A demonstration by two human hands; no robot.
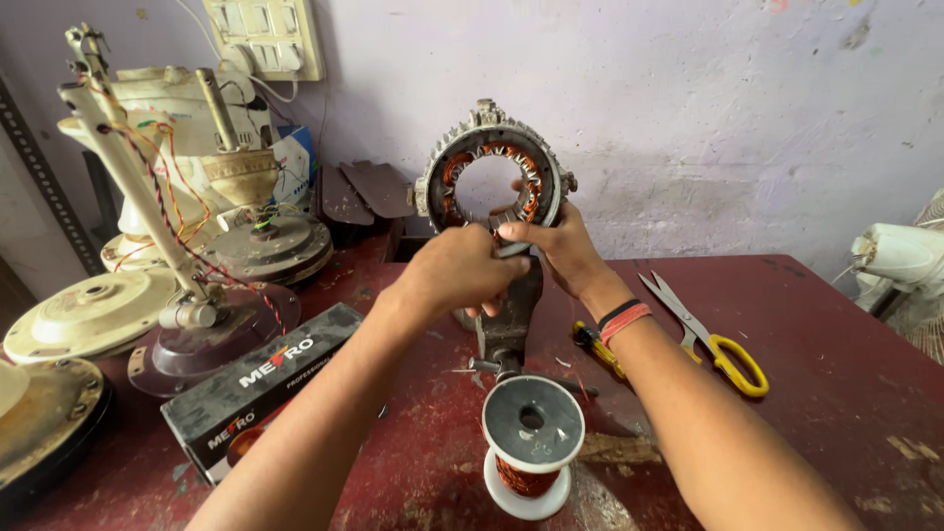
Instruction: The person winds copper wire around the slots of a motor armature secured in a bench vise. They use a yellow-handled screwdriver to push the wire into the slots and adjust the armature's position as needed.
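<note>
Stator ring [495, 169] with copper windings stands upright on a grey stand [511, 320] near the middle of the dark red table [836, 383]. Left hand [454, 270] curled closed over the ring's lower edge; right hand [562, 248] grips the same edge from the other side, fingers touching the left. Copper wire spool [531, 447] stands just in front of the stand. Yellow-handled scissors [713, 339] lie to the right, apart. Black box [261, 388] to the left.

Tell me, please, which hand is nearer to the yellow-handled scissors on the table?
Right. The right hand is at the ring-shaped motor stator, on the side towards the scissors. The left hand is beyond it, further away.
</note>
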